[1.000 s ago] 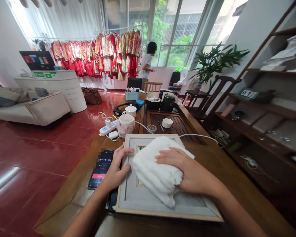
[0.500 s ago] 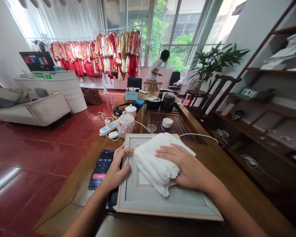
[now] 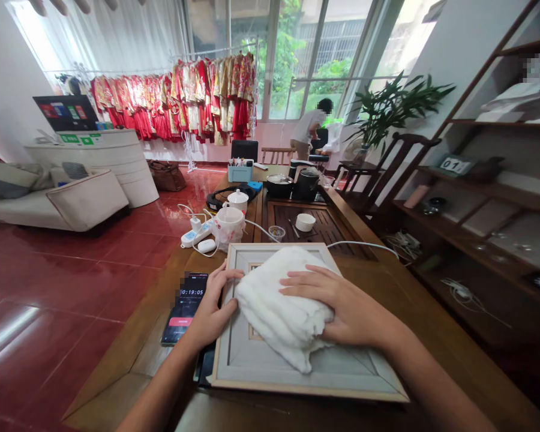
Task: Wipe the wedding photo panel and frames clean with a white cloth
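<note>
A: Here's the frame (image 3: pixel 252 363), flat on the table (image 3: pixel 396 288), with the cloth (image 3: pixel 270 300) bunched right over its middle!

B: And the right hand (image 3: pixel 342 303) has it: fingers nearly straight, a little apart, laid across the folds, thumb tucked out of sight. That flat hold probably spreads the push across the padding.

A: Over to the left hand (image 3: pixel 216 309), half open, hooked on the frame's left edge, thumb and forefinger coming over the border. What's that for?

B: An anchor, I'd say; a frame pushed from one side could slide.

A: A dark thing (image 3: pixel 206 363) pokes out under that same edge. Can't tell what.

B: And the phone (image 3: pixel 184 312), just left of the frame, face up, digits lit, likely placed there for a quick glance.

A: Past the frame's far edge, the bowl (image 3: pixel 305 222); off its far left corner, the power strip (image 3: pixel 193 236). Both lie clear of the cloth.
</note>
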The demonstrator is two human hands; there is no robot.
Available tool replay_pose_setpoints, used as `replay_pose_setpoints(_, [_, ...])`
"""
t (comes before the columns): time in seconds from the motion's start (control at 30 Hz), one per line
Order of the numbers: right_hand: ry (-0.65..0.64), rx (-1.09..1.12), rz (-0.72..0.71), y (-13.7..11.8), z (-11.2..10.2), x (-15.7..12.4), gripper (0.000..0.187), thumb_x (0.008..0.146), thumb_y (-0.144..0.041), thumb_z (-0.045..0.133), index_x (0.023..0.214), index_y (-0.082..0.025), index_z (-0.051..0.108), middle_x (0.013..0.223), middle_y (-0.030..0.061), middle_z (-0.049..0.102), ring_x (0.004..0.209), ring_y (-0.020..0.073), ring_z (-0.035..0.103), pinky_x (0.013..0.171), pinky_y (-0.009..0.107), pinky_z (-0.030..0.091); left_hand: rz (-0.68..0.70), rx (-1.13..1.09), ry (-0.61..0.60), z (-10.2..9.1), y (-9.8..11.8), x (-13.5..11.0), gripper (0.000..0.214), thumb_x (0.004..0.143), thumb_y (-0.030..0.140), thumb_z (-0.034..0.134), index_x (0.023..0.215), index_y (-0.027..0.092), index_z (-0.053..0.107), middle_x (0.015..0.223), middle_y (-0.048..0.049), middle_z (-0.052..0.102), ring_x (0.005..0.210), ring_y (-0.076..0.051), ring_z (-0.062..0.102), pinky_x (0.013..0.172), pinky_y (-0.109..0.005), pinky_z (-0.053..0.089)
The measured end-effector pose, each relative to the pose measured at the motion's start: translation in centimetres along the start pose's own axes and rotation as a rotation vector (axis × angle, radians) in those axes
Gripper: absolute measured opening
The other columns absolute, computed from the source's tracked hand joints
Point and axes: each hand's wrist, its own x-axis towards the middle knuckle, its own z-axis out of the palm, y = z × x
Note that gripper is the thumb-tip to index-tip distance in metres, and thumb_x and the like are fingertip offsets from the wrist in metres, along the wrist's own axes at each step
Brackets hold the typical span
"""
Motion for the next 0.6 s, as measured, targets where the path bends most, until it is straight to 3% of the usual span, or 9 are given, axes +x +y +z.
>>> replay_pose_setpoints(0.17, [0.113, -0.079, 0.052, 0.7, -0.2, -0.5, 0.061, 0.077, -0.025, 0.062, 0.136, -0.031, 0.052, 0.14, 0.0054, 0.055, 0.129, 0.0266, 0.049, 0.114, 0.054, 0.024, -0.013, 0.001, 0.003, -0.1, 0.2, 0.0, 0.04, 0.081, 0.013, 0.049, 0.119, 0.025, 0.053, 0.133, -0.0044, 0.055, 0.143, -0.029, 0.023, 0.116, -0.053, 0.018])
replay_pose_setpoints(0.43, [-0.028, 0.035, -0.053, -1.0, -0.1, -0.1, 0.064, 0.073, -0.03, 0.067, 0.135, -0.031, 0.053, 0.141, 0.0044, 0.054, 0.131, 0.0269, 0.047, 0.116, 0.052, 0.021, -0.022, 0.002, 0.01, 0.0, 0.3, 0.1, 0.04, 0.08, 0.012, 0.049, 0.118, 0.024, 0.054, 0.132, -0.0056, 0.056, 0.142, -0.029, 0.023, 0.116, -0.053, 0.019])
replay_pose_setpoints(0.6, [0.038, -0.013, 0.004, 0.5, -0.1, -0.3, 0.056, 0.077, -0.029, 0.065, 0.132, -0.032, 0.055, 0.138, 0.0038, 0.057, 0.128, 0.0266, 0.051, 0.113, 0.053, 0.026, -0.014, -0.006, 0.006, -0.1, 0.2, -0.1, 0.04, 0.081, 0.013, 0.049, 0.119, 0.024, 0.053, 0.133, -0.0056, 0.056, 0.142, -0.029, 0.023, 0.116, -0.054, 0.018])
